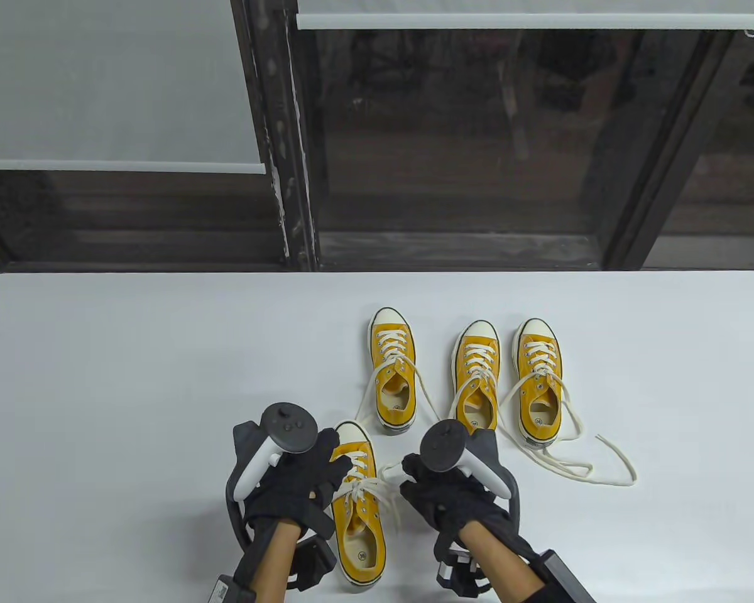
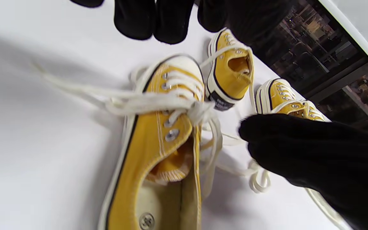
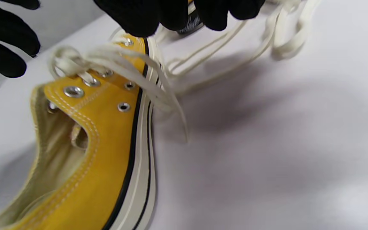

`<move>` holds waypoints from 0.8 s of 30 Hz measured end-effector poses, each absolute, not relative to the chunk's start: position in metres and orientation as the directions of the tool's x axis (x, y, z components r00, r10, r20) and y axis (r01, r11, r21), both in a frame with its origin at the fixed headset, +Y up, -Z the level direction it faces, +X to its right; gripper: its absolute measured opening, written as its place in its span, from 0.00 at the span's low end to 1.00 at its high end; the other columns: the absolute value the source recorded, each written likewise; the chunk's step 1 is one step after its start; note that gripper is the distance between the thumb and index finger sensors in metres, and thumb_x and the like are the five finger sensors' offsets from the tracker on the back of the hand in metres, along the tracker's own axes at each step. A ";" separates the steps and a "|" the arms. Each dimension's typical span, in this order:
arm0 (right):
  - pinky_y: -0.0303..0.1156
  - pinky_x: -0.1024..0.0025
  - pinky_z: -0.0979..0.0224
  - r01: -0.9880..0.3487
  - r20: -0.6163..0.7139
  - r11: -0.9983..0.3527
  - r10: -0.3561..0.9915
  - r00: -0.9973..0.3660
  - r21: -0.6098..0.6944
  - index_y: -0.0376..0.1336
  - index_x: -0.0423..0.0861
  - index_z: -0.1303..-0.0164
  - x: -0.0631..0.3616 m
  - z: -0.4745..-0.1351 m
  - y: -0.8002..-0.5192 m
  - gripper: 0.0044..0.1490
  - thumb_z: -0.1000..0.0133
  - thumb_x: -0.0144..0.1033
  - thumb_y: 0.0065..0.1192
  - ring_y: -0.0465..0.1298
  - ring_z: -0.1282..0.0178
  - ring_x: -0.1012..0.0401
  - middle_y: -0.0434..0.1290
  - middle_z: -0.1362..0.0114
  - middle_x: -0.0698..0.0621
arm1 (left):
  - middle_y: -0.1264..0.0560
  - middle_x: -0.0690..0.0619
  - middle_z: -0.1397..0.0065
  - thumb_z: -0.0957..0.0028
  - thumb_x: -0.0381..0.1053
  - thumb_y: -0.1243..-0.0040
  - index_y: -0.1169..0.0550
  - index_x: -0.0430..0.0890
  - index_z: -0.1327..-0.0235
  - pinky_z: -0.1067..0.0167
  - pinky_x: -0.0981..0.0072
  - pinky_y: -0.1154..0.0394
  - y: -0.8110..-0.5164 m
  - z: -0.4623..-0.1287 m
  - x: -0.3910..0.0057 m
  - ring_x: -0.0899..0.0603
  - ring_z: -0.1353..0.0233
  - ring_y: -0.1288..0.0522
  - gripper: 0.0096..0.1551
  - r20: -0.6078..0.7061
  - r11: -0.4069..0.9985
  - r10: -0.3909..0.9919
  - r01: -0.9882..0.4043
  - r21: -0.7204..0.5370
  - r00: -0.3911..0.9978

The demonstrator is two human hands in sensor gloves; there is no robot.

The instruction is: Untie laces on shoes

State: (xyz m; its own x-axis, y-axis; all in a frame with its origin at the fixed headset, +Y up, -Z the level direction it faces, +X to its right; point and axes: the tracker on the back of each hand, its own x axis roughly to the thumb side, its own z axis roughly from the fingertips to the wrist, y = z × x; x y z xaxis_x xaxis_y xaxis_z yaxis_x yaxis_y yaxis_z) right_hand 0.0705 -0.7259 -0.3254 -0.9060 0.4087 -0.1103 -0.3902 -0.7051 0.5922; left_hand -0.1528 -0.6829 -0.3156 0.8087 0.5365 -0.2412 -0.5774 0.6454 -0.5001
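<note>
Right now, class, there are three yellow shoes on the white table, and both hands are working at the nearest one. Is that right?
Not quite: the table view shows four yellow shoes, not three. Both hands, left hand and right hand, are indeed at the nearest shoe on the white table.

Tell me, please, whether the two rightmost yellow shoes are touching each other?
Apart: the table view shows a strip of white table between the rightmost shoe and its neighbour.

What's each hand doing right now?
Left hand: over the nearest yellow sneaker; grip cannot be told.
Right hand: holds its white lace.
</note>
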 end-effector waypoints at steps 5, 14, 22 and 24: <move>0.45 0.43 0.17 -0.388 -0.129 -0.712 0.391 -0.911 0.586 0.56 0.55 0.17 0.057 -0.337 -0.740 0.29 0.29 0.46 0.53 0.46 0.14 0.41 0.46 0.11 0.42 | 0.46 0.45 0.10 0.34 0.55 0.45 0.41 0.59 0.13 0.20 0.29 0.53 -0.711 -0.318 -0.148 0.35 0.12 0.48 0.35 -0.253 0.603 0.495 -0.538 -0.589 0.831; 0.51 0.42 0.19 -0.512 -0.119 -0.625 0.559 -0.820 0.590 0.64 0.45 0.32 0.064 -0.337 -0.727 0.23 0.31 0.44 0.49 0.55 0.16 0.44 0.55 0.17 0.45 | 0.56 0.45 0.11 0.33 0.55 0.46 0.43 0.64 0.15 0.19 0.29 0.59 -0.726 -0.319 -0.142 0.36 0.11 0.59 0.34 -0.259 0.500 0.554 -0.564 -0.657 0.792; 0.61 0.49 0.24 -0.643 -0.160 -0.395 0.759 -0.631 0.656 0.62 0.44 0.33 0.064 -0.335 -0.697 0.24 0.30 0.46 0.47 0.65 0.24 0.48 0.57 0.20 0.44 | 0.42 0.51 0.19 0.35 0.54 0.42 0.33 0.66 0.23 0.19 0.29 0.58 -0.730 -0.317 -0.139 0.42 0.17 0.44 0.27 -0.246 0.537 0.526 -0.542 -0.646 0.814; 0.63 0.51 0.25 -0.673 -0.174 -0.375 0.781 -0.600 0.638 0.62 0.43 0.33 0.061 -0.332 -0.694 0.24 0.30 0.46 0.46 0.66 0.25 0.49 0.56 0.20 0.43 | 0.35 0.55 0.23 0.36 0.55 0.42 0.30 0.67 0.27 0.18 0.28 0.56 -0.731 -0.318 -0.140 0.43 0.19 0.39 0.24 -0.252 0.550 0.503 -0.531 -0.645 0.827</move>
